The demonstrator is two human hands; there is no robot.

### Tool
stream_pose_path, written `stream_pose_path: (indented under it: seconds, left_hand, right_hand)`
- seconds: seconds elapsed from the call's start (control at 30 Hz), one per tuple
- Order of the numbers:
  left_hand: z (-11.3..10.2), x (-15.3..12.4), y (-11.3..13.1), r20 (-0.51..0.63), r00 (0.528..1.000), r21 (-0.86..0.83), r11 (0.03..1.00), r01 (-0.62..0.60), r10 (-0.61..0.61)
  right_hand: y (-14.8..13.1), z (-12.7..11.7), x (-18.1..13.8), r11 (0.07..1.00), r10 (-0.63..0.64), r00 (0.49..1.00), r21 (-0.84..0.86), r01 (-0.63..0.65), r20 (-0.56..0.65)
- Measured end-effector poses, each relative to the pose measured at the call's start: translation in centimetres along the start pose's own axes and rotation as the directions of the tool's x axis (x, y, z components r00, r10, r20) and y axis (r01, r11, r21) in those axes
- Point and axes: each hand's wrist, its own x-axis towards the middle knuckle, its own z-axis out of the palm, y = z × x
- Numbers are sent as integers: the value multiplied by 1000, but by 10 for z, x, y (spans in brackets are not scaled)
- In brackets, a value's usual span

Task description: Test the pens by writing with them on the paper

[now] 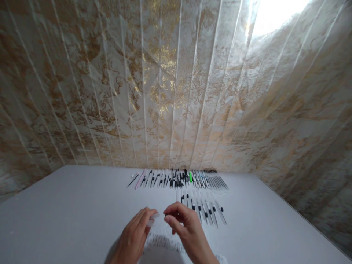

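My left hand [136,234] and my right hand [185,229] meet low in the middle of the view, over a white table [68,209]. The left fingers pinch a small pale pen part [154,217]. The right fingers are curled round a thin dark pen piece [168,215], whose tip points at the left hand. Just beyond the right hand lies a short row of white pens with black caps [203,209]. Farther back runs a long row of pens [178,179], one of them bright green [190,177].
Under my wrists lies a sheet of paper with lines of writing [165,244]. A wall of glossy gold-and-white marbled panels [176,91] rises behind the table and along the right side. Bright glare fills the top right corner.
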Motion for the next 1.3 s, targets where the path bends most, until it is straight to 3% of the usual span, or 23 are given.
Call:
stream_pose_path:
  seconds: [0.1,0.33,0.47,0.7,0.93,1.07,1.17,1.3]
  left_hand:
    - [-2,1,7,40,999,-27,1000,13,-12]
    - [-3,3,9,41,999,-5,1000,-16,16]
    - [0,2,9,15,999,5,999,-50,50]
    - [2,-3,3,66,994,41,995,-90,87]
    - [-3,-1,6,142,988,-156,987,-41,64]
    - [-9,6,13,150,984,-155,985,-78,102]
    - [-11,8,17,171,977,-108,988,-110,128]
    - [-10,8,16,158,973,-24,985,-168,170]
  right_hand:
    - [-3,-6,-1,998,-12,1000,-57,13,23]
    - [-14,-5,-1,887,-229,968,-388,252,104]
    - [-14,0,-2,845,-207,966,-468,258,157]
    - [-12,-1,-4,830,-107,987,-537,155,119]
    - [-13,0,-3,828,-86,988,-543,141,126]
    - [-14,-2,-2,833,3,992,-549,68,127]
    - [-14,-1,-2,777,51,989,-628,48,139]
    - [-12,7,-6,601,-26,989,-789,131,145]
